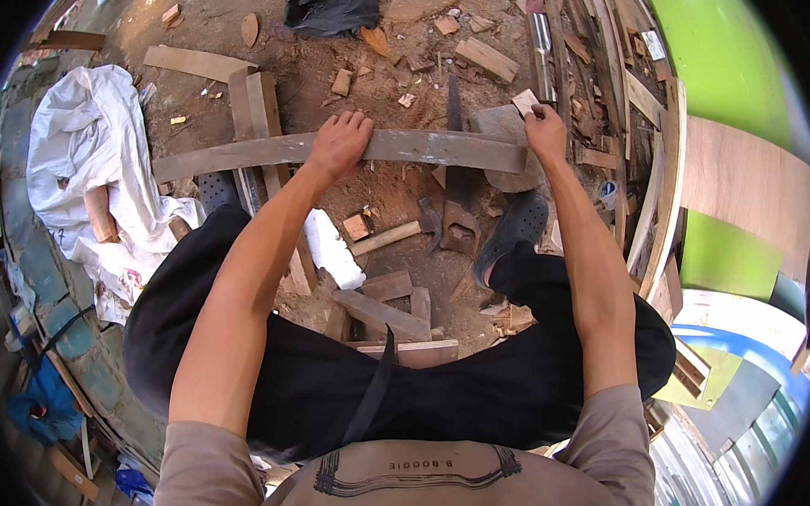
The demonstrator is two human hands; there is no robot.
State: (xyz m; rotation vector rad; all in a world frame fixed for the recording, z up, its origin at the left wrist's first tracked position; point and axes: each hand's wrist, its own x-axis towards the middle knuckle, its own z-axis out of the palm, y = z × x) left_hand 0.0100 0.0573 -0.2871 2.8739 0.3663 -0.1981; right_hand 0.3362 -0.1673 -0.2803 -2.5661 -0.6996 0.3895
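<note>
A long grey wooden plank (420, 147) lies crosswise in front of me. Its left part rests over upright-running timber pieces (255, 108), and its right end lies over a grey block (505, 130). My left hand (342, 142) is closed around the plank near its middle, fingers over the far edge. Just beyond the plank's right end, my right hand (546, 132) pinches a small pale wood offcut (525, 101). A handsaw (461, 227) lies on the ground, its blade passing under the plank. Beside its handle is a hammer (389, 237) with a wooden handle.
Wood scraps (388, 307) and a white foam piece (334, 249) lie between my legs. A white sack (94, 154) lies to the left, a black plastic bag (332, 4) at the far side. Long boards (667, 184) and green panels (731, 68) line the right.
</note>
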